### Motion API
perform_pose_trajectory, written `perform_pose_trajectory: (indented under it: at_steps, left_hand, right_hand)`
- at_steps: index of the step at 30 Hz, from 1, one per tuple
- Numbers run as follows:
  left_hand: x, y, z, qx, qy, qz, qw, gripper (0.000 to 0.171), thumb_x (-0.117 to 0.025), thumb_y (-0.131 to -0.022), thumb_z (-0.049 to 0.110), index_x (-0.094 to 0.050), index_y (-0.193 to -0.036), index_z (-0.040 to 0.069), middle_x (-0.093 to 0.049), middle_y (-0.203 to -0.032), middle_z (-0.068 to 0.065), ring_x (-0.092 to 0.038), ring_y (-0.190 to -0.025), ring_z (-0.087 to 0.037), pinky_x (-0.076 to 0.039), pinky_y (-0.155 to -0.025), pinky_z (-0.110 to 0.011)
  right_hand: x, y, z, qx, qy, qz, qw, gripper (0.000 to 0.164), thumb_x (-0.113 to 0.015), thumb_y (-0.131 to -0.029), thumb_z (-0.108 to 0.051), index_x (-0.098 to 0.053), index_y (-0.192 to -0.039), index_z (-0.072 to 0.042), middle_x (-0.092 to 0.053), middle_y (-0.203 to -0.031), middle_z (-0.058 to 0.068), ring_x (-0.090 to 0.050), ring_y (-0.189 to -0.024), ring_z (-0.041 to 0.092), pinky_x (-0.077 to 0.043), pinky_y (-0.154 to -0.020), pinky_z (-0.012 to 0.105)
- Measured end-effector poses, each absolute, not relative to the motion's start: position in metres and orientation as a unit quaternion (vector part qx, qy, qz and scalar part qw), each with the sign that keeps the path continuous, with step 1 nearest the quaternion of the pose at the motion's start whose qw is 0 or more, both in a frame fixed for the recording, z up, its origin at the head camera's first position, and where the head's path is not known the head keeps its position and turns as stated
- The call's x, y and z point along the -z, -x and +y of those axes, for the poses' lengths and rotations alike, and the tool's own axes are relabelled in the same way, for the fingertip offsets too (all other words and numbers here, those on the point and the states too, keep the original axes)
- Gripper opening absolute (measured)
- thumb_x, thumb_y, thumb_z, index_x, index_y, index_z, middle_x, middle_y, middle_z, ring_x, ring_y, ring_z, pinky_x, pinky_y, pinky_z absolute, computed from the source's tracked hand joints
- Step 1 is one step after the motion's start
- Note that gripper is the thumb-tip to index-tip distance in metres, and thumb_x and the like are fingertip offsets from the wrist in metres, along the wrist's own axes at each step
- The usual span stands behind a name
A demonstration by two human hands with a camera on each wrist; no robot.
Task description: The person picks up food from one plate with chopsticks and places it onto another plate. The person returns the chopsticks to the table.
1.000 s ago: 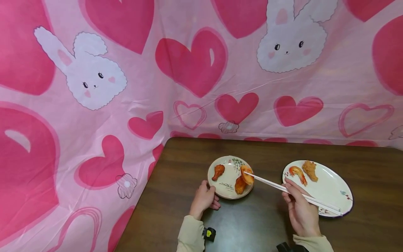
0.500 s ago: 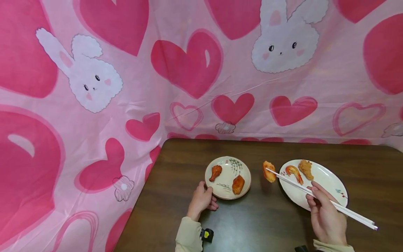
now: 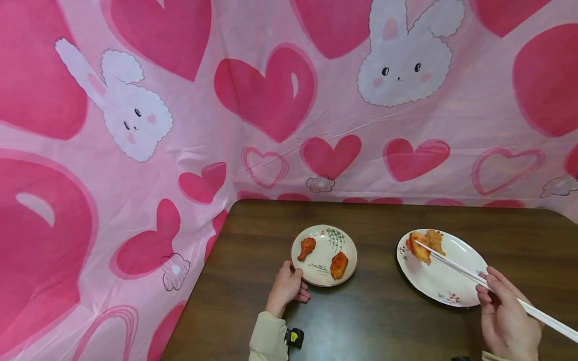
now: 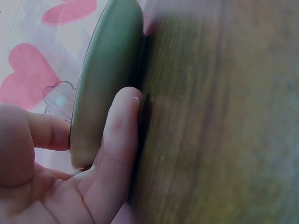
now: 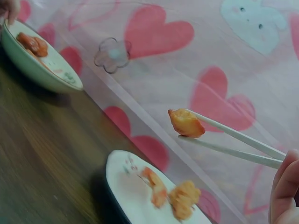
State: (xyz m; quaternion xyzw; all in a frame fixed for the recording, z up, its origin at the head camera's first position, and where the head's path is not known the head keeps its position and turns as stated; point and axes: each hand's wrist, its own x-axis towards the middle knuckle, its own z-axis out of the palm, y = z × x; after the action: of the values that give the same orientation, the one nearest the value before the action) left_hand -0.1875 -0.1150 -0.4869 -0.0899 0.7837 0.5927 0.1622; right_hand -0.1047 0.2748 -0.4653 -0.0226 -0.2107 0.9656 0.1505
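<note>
My left hand [image 3: 286, 288] holds the rim of a small round plate [image 3: 322, 246], its thumb at the edge and a finger along the outer wall. On that plate lie a reddish drumstick [image 3: 307, 248] and a glazed chicken wing [image 3: 338, 265]. Long white chopsticks [image 3: 456, 266] are gripped in my right hand [image 3: 510, 316]. Between their tips is a golden-orange piece of food [image 5: 186, 124], raised above the oval plate [image 3: 442, 281]. A shrimp [image 5: 155, 187] and a battered fried chicken piece [image 5: 184, 200] lie on the oval plate; the held piece mostly hides the shrimp in the head view.
Both plates stand on a dark wooden table [image 3: 375, 321], with a gap of bare wood between them. A pink cloth [image 3: 280, 190] printed with hearts and rabbits hangs behind the table and down its left side.
My right hand has moved right with the chopsticks, carrying the golden-orange piece from over the round plate to over the oval plate. The left hand keeps its hold on the round plate.
</note>
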Motion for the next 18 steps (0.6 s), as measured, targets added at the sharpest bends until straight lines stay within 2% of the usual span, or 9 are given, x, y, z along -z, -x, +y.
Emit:
perform_pose_trajectory:
  at_steps: [10,18]
  left_hand:
    - [0.486,0.188,-0.116,-0.592,0.090,0.784,0.162,0.038,-0.038,-0.092,0.019,-0.030,-0.124,0.001,-0.059,-0.070,-0.013,-0.062,-0.049,-0.019,-0.054,-0.047,-0.033]
    - [0.486,0.188,-0.116,-0.589,0.095,0.786,0.164,0.036,-0.039,-0.092,0.020,-0.032,-0.123,0.003,-0.059,-0.070,-0.012,-0.062,-0.048,-0.018,-0.054,-0.047,-0.032]
  right_hand:
    - [0.470,0.099,0.303,-0.967,0.010,-0.184,0.178,0.032,-0.029,-0.091,0.008,-0.059,-0.102,0.007,-0.062,-0.080,0.020,-0.058,-0.057,0.026,-0.048,-0.045,0.025]
    - [0.474,0.094,0.318,-0.960,0.055,-0.194,0.195,0.030,-0.033,-0.091,0.007,-0.061,-0.099,0.003,-0.061,-0.079,0.015,-0.057,-0.056,0.023,-0.047,-0.045,0.024]
